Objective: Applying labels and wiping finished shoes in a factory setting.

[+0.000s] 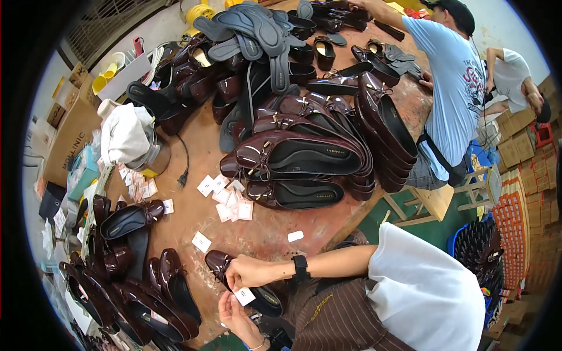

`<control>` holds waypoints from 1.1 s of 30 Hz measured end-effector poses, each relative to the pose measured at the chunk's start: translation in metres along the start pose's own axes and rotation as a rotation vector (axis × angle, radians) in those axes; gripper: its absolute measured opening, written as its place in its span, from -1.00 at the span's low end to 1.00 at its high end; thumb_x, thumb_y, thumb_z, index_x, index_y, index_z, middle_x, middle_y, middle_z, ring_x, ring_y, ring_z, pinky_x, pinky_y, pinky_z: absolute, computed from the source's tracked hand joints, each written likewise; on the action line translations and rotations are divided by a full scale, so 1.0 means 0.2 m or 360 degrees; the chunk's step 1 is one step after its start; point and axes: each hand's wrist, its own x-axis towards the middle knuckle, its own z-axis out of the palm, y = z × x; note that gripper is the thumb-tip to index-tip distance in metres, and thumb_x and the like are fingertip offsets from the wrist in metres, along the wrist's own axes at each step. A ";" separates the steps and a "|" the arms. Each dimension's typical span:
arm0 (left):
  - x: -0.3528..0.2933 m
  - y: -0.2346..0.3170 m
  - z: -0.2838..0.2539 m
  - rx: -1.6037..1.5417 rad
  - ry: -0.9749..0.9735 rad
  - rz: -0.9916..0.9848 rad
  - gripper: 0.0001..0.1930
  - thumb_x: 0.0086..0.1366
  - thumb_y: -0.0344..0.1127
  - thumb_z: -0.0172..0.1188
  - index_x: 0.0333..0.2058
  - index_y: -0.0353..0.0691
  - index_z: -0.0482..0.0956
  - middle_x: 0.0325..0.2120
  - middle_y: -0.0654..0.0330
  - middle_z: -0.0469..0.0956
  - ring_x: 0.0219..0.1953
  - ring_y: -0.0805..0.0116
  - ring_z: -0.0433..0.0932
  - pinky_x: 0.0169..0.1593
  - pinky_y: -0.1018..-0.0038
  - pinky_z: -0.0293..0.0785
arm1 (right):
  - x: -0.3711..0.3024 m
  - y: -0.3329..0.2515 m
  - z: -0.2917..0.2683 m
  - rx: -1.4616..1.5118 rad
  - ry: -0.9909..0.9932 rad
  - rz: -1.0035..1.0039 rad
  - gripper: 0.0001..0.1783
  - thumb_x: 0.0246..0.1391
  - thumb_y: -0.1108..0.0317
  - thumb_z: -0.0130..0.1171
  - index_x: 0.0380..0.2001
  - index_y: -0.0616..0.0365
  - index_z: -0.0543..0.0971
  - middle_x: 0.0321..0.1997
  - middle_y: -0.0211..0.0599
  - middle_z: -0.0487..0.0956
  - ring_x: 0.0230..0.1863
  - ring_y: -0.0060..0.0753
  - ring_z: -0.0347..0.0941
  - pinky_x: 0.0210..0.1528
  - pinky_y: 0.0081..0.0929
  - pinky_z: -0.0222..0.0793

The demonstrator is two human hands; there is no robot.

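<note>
A small white square card (244,296) with faint print is pinched between my hands, over a glossy burgundy flat shoe (270,303) with a dark insole. My right hand (250,274), with a black watch on the wrist, bends over the shoe, fingers closed at the card's upper edge. Below it, the fingertips of my left hand (235,319) close on the card's left edge. Part of the shoe is hidden under my right hand. Similar loose cards (237,207) lie scattered on the worn reddish table (187,225), with one single card (201,241) near the shoe's toe.
Stacked burgundy shoes (298,153) cover the table's middle; more shoes (158,307) crowd the left. Grey insoles (249,32) are heaped at the back. A cloth-topped container (126,134) and a black plug (182,178) are at left. A co-worker (448,82) leans over the far right side.
</note>
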 end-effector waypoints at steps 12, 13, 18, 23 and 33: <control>0.02 0.02 -0.01 0.0225 -0.0028 -0.0088 -0.68 0.29 -0.59 0.30 0.02 -0.40 0.54 -0.32 0.12 0.68 -0.31 0.41 0.69 -0.19 0.54 0.68 | 0.02 0.05 -0.02 -0.0412 -0.0114 -0.0095 -0.88 -0.07 0.29 0.43 -0.43 0.05 0.78 -0.43 -0.17 0.73 -0.34 -0.12 0.69 -0.23 -0.24 0.55; 0.03 0.02 -0.01 0.0219 -0.0054 -0.0097 -0.68 0.28 -0.60 0.30 0.01 -0.40 0.54 -0.32 0.11 0.68 -0.30 0.40 0.69 -0.19 0.53 0.69 | 0.02 0.04 -0.03 -0.0458 -0.0140 -0.0076 -0.87 -0.07 0.30 0.44 -0.42 0.07 0.77 -0.44 -0.12 0.71 -0.35 -0.08 0.69 -0.23 -0.23 0.55; 0.03 0.03 0.00 0.0169 -0.0104 -0.0106 -0.65 0.26 -0.65 0.31 0.02 -0.41 0.54 -0.33 0.10 0.71 -0.31 0.41 0.70 -0.18 0.51 0.70 | 0.01 -0.03 -0.04 -0.0543 -0.0216 0.0008 -0.86 -0.07 0.31 0.44 -0.41 0.11 0.77 -0.46 -0.06 0.70 -0.36 -0.03 0.67 -0.24 -0.20 0.53; 0.05 0.02 -0.01 0.0186 -0.0162 -0.0125 -0.64 0.24 -0.67 0.33 0.01 -0.41 0.54 -0.33 0.09 0.71 -0.32 0.40 0.71 -0.18 0.52 0.70 | 0.01 -0.07 -0.05 -0.0657 -0.0243 -0.0014 -0.87 -0.08 0.33 0.43 -0.42 0.11 0.77 -0.48 -0.04 0.68 -0.38 0.01 0.65 -0.26 -0.17 0.52; -0.02 -0.02 0.06 0.0403 0.0259 0.0202 -0.48 0.25 -0.55 0.37 0.16 -0.31 0.40 -0.38 0.19 0.64 -0.47 0.42 0.57 -0.40 0.58 0.50 | -0.07 -0.17 -0.08 -0.0500 -0.0170 -0.0071 -0.74 -0.04 0.26 0.44 -0.27 0.12 0.77 -0.27 -0.16 0.73 -0.21 -0.06 0.67 -0.16 -0.18 0.54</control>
